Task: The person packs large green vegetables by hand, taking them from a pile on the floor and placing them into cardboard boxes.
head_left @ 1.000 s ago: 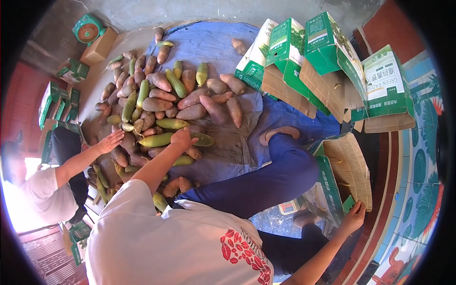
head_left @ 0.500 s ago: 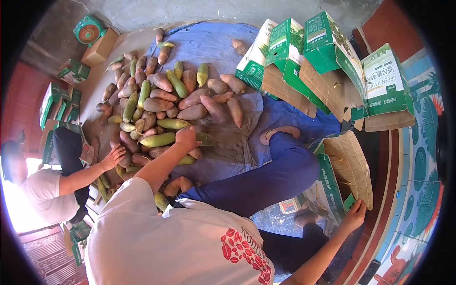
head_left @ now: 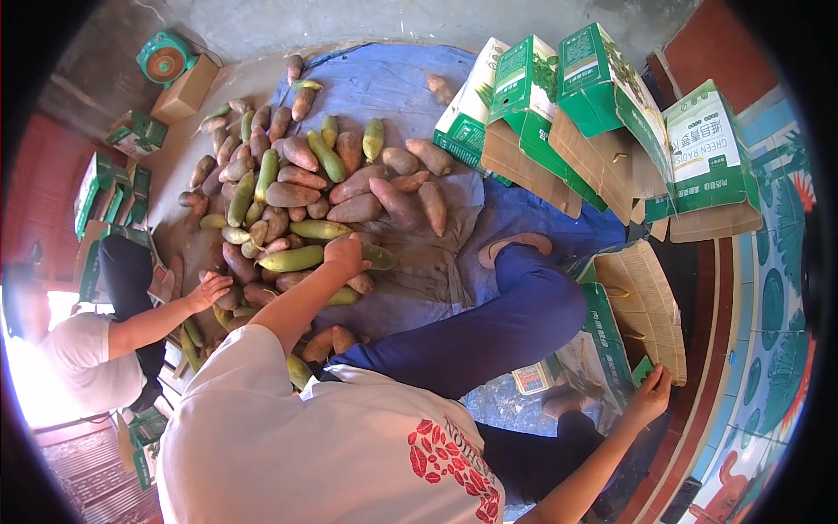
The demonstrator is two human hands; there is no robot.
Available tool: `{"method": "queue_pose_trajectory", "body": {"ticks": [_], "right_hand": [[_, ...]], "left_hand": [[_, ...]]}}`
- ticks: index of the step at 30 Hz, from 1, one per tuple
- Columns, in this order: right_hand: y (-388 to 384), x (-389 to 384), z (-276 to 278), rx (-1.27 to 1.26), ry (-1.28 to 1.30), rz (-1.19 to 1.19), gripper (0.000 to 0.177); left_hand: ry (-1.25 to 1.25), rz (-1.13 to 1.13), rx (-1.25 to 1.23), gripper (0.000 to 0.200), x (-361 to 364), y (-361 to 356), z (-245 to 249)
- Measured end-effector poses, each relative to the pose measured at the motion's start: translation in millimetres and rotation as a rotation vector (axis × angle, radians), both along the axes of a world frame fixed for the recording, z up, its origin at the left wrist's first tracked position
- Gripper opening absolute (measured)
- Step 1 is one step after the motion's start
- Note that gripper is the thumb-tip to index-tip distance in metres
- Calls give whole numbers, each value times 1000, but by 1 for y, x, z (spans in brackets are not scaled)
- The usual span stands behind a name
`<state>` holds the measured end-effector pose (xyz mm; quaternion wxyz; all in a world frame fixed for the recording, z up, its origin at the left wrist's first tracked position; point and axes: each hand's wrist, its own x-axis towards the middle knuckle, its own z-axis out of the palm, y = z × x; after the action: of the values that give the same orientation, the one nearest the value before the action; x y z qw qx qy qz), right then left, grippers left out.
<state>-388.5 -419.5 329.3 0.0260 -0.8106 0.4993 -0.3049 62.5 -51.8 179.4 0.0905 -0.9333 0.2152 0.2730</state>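
Note:
My left hand [head_left: 346, 253] is closed over a green radish [head_left: 381, 257] in the pile; its palm side is hidden. Left of its fingers lies another green radish [head_left: 292, 259], among reddish sweet potatoes [head_left: 355, 208]. Down at the right, my right hand [head_left: 651, 398] pinches the edge of an open cardboard box [head_left: 602, 336], by a small green flap. The box's tan inner side [head_left: 642, 301] faces up, with cord handles showing.
Several green-and-white cartons [head_left: 524, 87] stand at upper right on a blue tarp [head_left: 393, 74]. A co-worker's hand [head_left: 209, 291] is at the pile's left edge. A green fan [head_left: 166, 58] sits on a brown box [head_left: 186, 87]. My bent leg [head_left: 471, 327] lies between pile and box.
Both my hands keep their places. The co-worker's hand at the left has shifted slightly, and its fingers look less spread.

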Motion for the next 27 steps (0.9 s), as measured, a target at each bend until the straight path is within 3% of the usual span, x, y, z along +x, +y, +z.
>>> {"method": "queue_pose_trajectory", "body": {"ticks": [6,12,27], "right_hand": [[-3,-2,-6,-54,24,52,23],[7,7,2,78,-11,9,22],[27,26,21,133,147,294,29]], "left_hand": [[21,-29,21,64,1,2,-1],[-13,-18,39,64,-2,0,1],[2,-8,47,62,-2,-2,4]]}}
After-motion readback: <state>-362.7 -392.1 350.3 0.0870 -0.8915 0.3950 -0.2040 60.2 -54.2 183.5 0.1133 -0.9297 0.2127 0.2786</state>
